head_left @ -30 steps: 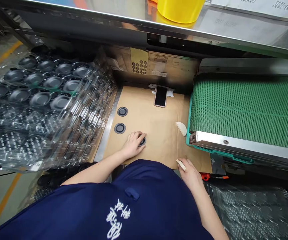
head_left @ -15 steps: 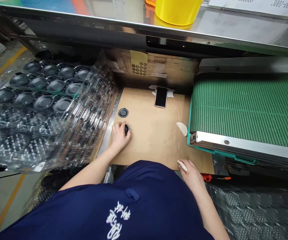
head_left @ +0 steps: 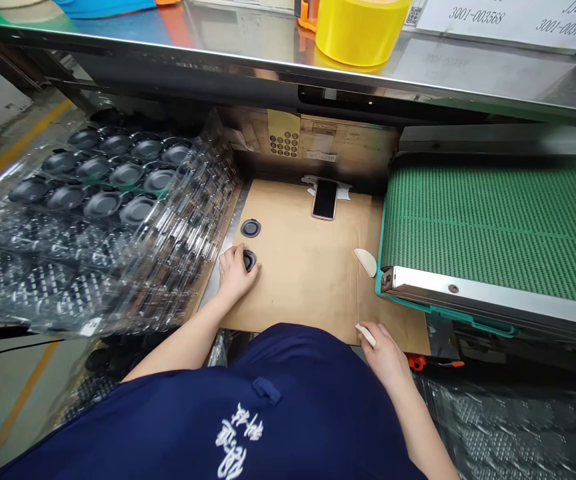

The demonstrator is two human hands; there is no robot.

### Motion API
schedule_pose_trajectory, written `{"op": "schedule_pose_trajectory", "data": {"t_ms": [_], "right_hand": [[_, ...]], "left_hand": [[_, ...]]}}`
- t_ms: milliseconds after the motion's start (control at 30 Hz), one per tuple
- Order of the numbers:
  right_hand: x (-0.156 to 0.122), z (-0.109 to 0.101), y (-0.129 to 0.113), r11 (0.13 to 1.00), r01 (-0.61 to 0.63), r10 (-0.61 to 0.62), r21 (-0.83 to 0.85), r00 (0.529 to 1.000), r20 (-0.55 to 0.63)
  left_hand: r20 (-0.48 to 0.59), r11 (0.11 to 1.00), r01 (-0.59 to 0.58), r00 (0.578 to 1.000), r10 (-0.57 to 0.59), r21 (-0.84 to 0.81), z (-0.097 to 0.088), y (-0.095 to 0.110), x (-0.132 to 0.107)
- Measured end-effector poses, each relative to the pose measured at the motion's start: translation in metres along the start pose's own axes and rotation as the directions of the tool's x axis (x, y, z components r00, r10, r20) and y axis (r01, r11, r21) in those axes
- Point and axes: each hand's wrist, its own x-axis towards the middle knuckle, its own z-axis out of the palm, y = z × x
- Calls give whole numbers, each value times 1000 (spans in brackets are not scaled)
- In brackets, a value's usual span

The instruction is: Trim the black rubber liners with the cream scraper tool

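In the head view, the left hand (head_left: 235,273) was positioned over the left edge of the flat brown cardboard sheet (head_left: 308,287). Its thumb and fingers were set narrowly about a round, dark grey disc (head_left: 251,261); whether they pinched it could not be told. The disc lay at the fingertips, on the right of the hand, near the sheet's left edge; being round, it presented no long axis. A second dark grey disc (head_left: 251,228) lay apart from it, nearer the far left corner.

The right hand (head_left: 384,350), well apart from both discs, gripped a thin cream-coloured piece (head_left: 366,334) at the near edge. The piece's long axis ran from far left to near right. A flat cream half-moon piece (head_left: 365,262) lay near the right edge, just beside the green conveyor belt (head_left: 488,227). Bare cardboard extended between the discs and the half-moon piece.
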Motion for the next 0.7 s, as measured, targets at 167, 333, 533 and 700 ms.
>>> {"op": "schedule_pose_trajectory", "data": {"t_ms": [167,333,533,700], "right_hand": [[-2,3,2,998,40,-41,-42,999,-27],[6,4,-2,992,95,-103,-87,990,-92],[23,0,-22,985,141,-163,-101,953,-256],[-3,30,11,959,173,-78,223,922,-379]], "left_hand": [[35,999,30,999,-29,-25,0,-3,3],[42,994,23,999,-19,-109,-3,-3,0],[66,962,-19,997,38,-274,-12,-4,-20],[79,922,-61,992,98,-383,-26,-6,-42]]}}
